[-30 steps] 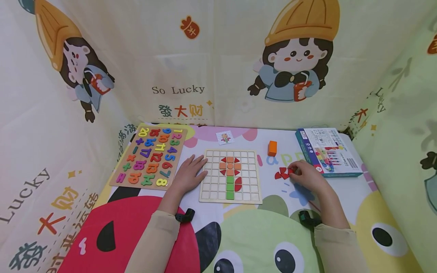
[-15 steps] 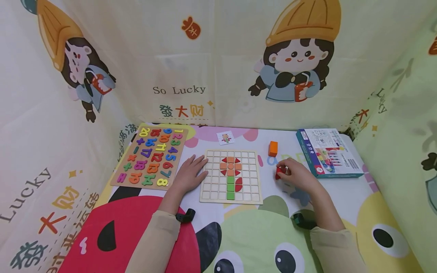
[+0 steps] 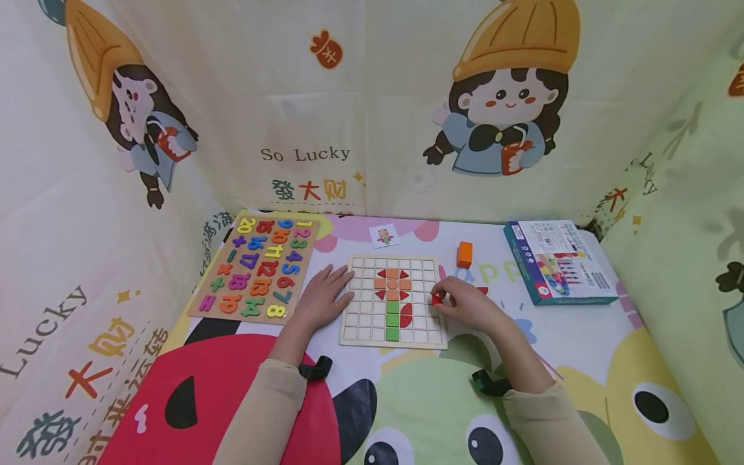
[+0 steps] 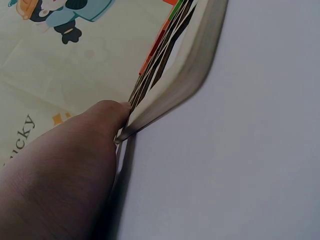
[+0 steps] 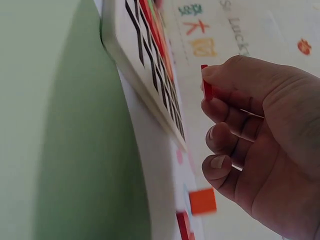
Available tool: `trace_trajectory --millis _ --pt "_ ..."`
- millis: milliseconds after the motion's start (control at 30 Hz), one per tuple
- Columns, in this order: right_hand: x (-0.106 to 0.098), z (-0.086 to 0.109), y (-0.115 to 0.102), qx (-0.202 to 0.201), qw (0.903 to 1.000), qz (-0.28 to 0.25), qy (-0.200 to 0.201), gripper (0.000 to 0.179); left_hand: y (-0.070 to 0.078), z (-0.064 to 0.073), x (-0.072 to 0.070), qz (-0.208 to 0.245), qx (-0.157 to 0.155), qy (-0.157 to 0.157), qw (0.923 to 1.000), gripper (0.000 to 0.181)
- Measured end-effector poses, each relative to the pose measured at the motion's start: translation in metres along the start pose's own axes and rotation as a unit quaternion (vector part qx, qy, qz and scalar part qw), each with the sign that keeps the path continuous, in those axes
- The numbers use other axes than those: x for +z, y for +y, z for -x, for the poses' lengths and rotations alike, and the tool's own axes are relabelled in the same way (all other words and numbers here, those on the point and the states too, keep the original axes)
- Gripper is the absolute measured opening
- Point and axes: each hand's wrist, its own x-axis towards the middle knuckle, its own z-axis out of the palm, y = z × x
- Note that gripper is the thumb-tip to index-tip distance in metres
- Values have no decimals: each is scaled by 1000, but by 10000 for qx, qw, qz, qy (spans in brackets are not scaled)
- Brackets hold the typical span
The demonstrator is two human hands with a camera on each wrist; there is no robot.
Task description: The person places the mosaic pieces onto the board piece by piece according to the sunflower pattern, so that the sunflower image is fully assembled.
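Observation:
A square wooden grid board [image 3: 364,330] lies on the table, with orange, red and green tiles forming a flower on it. My left hand [image 3: 321,298] lies flat, its fingers spread, touching the board's left edge. In the left wrist view its thumb [image 4: 107,117] meets the board's rim. Over the board's right edge, my right hand [image 3: 467,305] pinches a small red tile [image 5: 206,82] between thumb and forefinger. Its other fingers are curled loosely. More red tiles [image 3: 483,290] lie beyond the right hand, mostly hidden by it.
A small picture card [image 3: 384,236] lies behind the board. To the left is a number puzzle board [image 3: 194,309]. An orange block stack [image 3: 464,254] and a printed box [image 3: 572,261] are at the back right.
My right hand has moved left from the red tile pile to the board's right edge, carrying a red tile. The left hand has stayed in place.

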Motion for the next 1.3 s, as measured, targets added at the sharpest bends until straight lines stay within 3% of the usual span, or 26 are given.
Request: trace_trajectory --millis 500,1133,1300 --pt "30 -19 -15 -77 9996 208 -171 28 -1 0 2 -24 13 19 10000 62" --pt "32 -21 -17 -177 9991 356 -138 26 -1 0 1 -6 37 70 10000 62" --pt "27 -18 -18 -27 9995 226 -197 23 0 0 1 -1 27 45 10000 62"
